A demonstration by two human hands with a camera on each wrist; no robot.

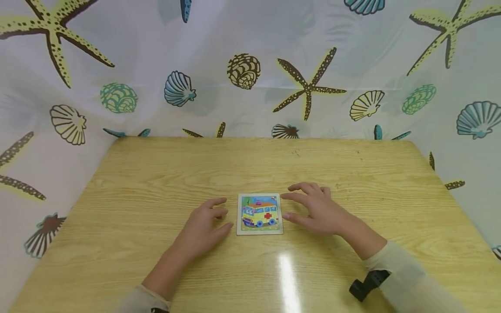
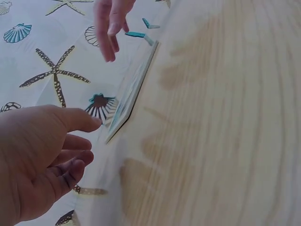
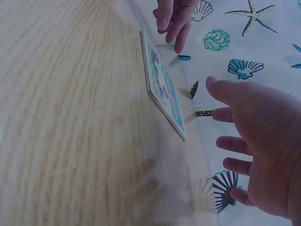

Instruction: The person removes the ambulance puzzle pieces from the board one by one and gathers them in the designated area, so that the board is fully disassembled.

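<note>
A square picture puzzle in a pale frame lies flat on the table, showing a yellow ambulance with a red cross and a cartoon face. To its left hovers my left hand, fingers loosely bent and holding nothing. My right hand is on the other side, its fingertips close to the frame's right edge; contact cannot be told from the head view. Seen from the right wrist, the puzzle stands apart from the right hand. The left wrist view shows the left hand likewise apart from it.
The wood-grain table carries a bright light streak near the front. A white cloth printed with starfish and shells hangs behind and along both sides. A black strap piece sits at the right sleeve.
</note>
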